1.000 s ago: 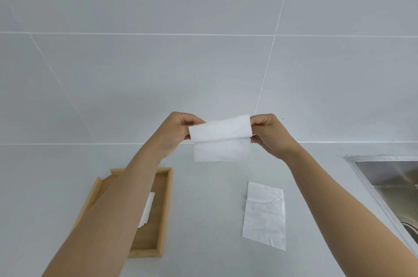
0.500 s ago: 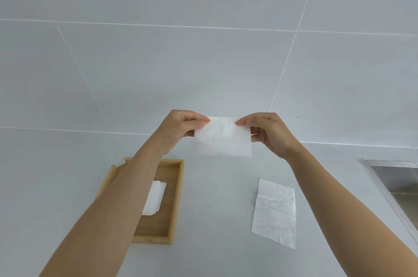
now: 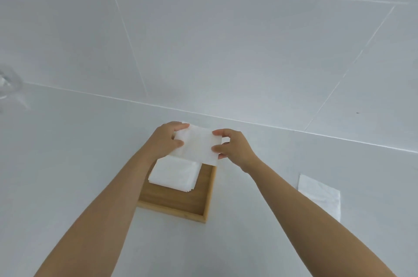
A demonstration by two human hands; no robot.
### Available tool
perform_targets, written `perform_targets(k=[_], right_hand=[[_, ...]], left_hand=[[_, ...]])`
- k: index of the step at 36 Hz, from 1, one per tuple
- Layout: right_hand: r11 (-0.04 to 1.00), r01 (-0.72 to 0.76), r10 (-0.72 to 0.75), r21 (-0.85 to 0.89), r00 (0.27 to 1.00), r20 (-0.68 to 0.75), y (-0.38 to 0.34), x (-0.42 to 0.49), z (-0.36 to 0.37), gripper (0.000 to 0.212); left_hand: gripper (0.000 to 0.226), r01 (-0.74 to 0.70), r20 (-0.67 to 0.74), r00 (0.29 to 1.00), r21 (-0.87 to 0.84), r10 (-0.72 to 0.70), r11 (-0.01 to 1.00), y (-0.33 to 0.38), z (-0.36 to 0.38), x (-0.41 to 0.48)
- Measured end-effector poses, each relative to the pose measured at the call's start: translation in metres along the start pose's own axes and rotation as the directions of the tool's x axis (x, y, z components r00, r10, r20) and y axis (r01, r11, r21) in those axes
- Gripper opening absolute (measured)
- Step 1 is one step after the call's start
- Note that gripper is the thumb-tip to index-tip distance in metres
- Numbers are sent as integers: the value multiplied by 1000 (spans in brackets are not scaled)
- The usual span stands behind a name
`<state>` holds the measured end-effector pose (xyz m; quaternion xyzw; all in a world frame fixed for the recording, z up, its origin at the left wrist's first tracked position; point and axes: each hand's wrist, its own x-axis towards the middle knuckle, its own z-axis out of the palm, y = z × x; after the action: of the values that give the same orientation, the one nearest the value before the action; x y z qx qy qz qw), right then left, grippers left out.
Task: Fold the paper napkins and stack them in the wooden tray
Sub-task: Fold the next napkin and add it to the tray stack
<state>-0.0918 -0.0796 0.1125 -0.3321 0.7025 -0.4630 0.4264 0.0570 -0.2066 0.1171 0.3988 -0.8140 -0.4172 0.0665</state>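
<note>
A folded white napkin (image 3: pixel 196 144) is held flat between both hands, just above the far end of the wooden tray (image 3: pixel 181 208). My left hand (image 3: pixel 166 139) pinches its left edge and my right hand (image 3: pixel 234 147) pinches its right edge. Below it, inside the tray, lies a stack of folded napkins (image 3: pixel 175 173). One unfolded napkin (image 3: pixel 321 195) lies flat on the counter to the right, partly behind my right forearm.
The white counter meets a tiled white wall just beyond the tray. A clear glass object (image 3: pixel 9 85) stands at the far left edge of the view.
Both hands have carried the folded napkin left and down until it is over the tray; the view has swung left, so the sink is out of sight.
</note>
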Motion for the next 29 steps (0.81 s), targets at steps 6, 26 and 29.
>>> perform_targets(k=[6, 26, 29], right_hand=[[986, -114, 124, -120, 989, 78, 26, 24, 55, 58], [861, -127, 184, -492, 981, 68, 81, 47, 103, 59], [857, -144, 200, -495, 978, 61, 82, 45, 101, 60]], left_hand=[[55, 117, 22, 992, 121, -121, 986, -60, 3, -1], [55, 215, 74, 965, 333, -253, 918, -123, 29, 9], [55, 260, 51, 954, 343, -294, 903, -122, 28, 8]])
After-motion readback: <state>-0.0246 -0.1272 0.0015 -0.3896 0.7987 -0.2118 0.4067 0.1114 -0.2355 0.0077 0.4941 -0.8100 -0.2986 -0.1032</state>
